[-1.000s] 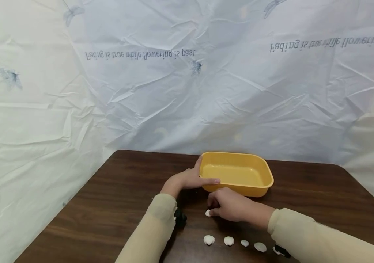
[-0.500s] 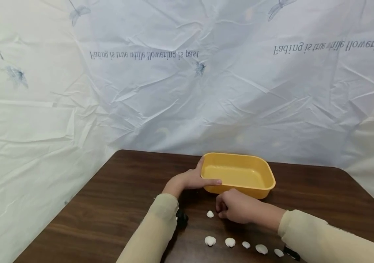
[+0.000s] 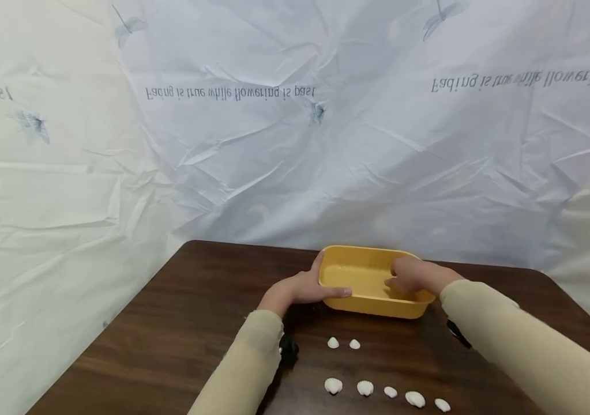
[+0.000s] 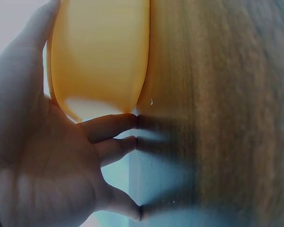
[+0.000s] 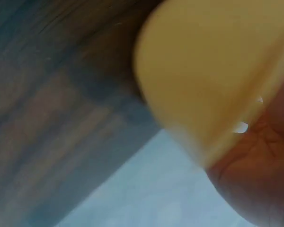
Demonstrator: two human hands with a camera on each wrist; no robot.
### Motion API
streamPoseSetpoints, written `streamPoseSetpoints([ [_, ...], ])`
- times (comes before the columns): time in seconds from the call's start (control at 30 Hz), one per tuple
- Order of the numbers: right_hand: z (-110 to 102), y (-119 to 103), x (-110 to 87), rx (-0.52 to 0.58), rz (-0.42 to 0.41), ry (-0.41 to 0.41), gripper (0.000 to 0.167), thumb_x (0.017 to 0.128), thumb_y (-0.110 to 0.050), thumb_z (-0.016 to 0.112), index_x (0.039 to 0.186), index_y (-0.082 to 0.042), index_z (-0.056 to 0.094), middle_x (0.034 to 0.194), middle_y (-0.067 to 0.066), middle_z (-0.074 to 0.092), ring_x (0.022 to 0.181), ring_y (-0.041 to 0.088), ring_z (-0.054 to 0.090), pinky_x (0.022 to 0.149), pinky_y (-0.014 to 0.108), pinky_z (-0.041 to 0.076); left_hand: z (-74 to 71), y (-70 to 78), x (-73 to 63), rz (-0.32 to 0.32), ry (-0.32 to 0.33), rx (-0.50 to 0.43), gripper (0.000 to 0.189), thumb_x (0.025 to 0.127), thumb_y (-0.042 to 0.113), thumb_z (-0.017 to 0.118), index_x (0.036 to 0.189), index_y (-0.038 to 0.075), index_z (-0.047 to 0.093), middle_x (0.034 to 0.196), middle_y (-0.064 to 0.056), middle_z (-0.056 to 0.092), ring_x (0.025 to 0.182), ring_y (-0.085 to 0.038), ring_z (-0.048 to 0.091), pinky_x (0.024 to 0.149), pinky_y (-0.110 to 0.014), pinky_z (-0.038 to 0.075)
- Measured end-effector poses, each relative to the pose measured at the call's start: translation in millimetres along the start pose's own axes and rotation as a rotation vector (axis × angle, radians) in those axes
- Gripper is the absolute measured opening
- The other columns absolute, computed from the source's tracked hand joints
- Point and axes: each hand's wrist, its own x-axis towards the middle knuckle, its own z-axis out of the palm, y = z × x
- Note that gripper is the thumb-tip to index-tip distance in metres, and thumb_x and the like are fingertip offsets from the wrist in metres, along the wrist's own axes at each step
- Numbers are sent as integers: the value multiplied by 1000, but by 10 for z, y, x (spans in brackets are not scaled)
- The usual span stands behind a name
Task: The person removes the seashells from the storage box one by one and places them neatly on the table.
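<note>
A yellow plastic tub [image 3: 372, 307] stands near the table's far edge. At its left end is my left hand [image 3: 302, 286], spread with the thumb along the near rim; in the left wrist view the fingers [image 4: 114, 124] look nearly straight and touch the table. My right hand [image 3: 410, 275] reaches over the near rim into the tub's right part. Its fingertips are partly hidden, and whether they hold anything is unclear. Two small white seashells, a left one [image 3: 333, 343] and a right one [image 3: 354, 344], lie on the table in front of the tub.
Closer to me, several white seashells lie in a row, among them a ribbed scallop shell [image 3: 333, 385] and a flatter shell [image 3: 415, 399]. The dark wooden table [image 3: 170, 346] meets a wrinkled pale printed sheet [image 3: 253, 173] behind.
My right hand has left the tabletop near the upper shells and moved up and right into the tub. A second upper shell now shows beside the first. My left hand has stayed.
</note>
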Motion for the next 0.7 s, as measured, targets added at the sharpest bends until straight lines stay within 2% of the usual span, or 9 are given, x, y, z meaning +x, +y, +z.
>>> streamPoseSetpoints([
  [0.1,118,89,55,-5,38,-38,32,111,-23,55,87,-4,67,72,2,51,66,16,47,71,34,42,55,2,27,8,2,-4,128,85,74,74,171,33,-12,110,-7,64,100,-23,61,95,-41,46],
  [0.2,144,91,33,-9,86,-70,42,110,-23,56,70,-13,55,63,-2,44,59,14,42,66,33,41,77,24,60,24,-7,-12,127,85,74,74,171,35,-11,109,-5,65,100,-22,61,93,-39,47],
  [0.3,93,56,-16,60,154,-163,44,110,-29,57,68,-16,51,60,-4,42,56,13,43,63,32,43,63,45,77,19,-7,-13,126,85,72,75,171,37,-10,108,-4,65,99,-22,61,92,-39,47],
  [0.37,41,19,-35,132,181,-231,40,111,-35,56,77,-13,58,68,-3,51,62,14,53,65,34,50,40,50,80,13,-2,1,127,85,73,75,171,37,-10,108,-3,65,100,-21,61,93,-39,47],
  [0.43,7,-40,-33,229,197,-289,36,111,-40,56,97,-8,64,82,1,55,78,18,64,75,38,56,20,47,80,8,2,10,127,84,73,74,171,36,-10,110,-4,65,102,-22,61,96,-40,47],
  [0.53,0,-167,-4,321,173,-315,41,110,-43,55,118,-3,63,97,2,58,94,20,65,86,43,58,6,24,72,0,4,29,128,84,76,73,171,35,-11,116,-7,66,108,-23,61,100,-41,48],
  [0.6,30,-288,47,365,162,-295,40,109,-44,57,106,-5,65,86,0,53,80,16,58,77,39,55,8,-3,62,-10,6,35,128,84,77,71,171,35,-12,124,-10,66,113,-25,62,102,-43,49],
  [0.7,83,-482,145,407,135,-259,42,108,-42,59,77,-14,60,69,-6,48,59,9,42,61,29,44,19,-46,44,-22,8,46,128,84,80,69,171,34,-13,138,-16,64,124,-30,62,107,-46,49],
])
